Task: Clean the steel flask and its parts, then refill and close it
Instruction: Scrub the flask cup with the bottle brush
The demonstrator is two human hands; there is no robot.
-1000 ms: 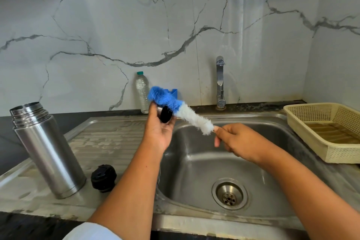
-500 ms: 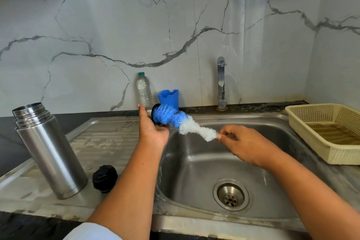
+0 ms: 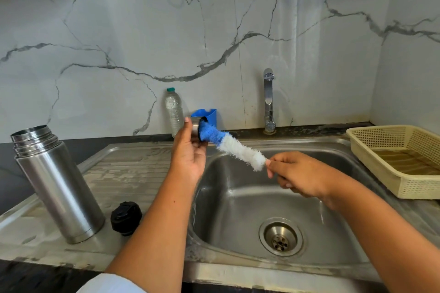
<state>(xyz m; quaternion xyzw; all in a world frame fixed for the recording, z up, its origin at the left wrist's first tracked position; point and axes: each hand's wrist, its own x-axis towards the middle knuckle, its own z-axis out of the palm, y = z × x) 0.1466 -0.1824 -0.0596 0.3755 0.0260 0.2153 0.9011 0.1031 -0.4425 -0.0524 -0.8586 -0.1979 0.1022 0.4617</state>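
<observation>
The open steel flask [image 3: 57, 183] stands upright on the drainboard at the left, with its black stopper [image 3: 126, 218] lying beside its base. My left hand [image 3: 189, 152] holds the flask's steel cup lid [image 3: 195, 126] above the sink's left rim, its mouth turned to the right. A blue and white bottle brush [image 3: 234, 146] has its blue tip inside the cup. My right hand [image 3: 297, 176] grips the brush's handle end over the basin.
The steel sink basin [image 3: 250, 197] with its drain [image 3: 281, 236] lies below my hands. A tap [image 3: 269, 100] stands behind it, no water running. A plastic water bottle [image 3: 174, 112] and a blue holder [image 3: 209, 115] stand at the wall. A beige basket [image 3: 400, 162] sits at the right.
The brush's blue tip, which lay across the cup's mouth, now pokes into the cup. My left hand has turned the cup's mouth toward the right.
</observation>
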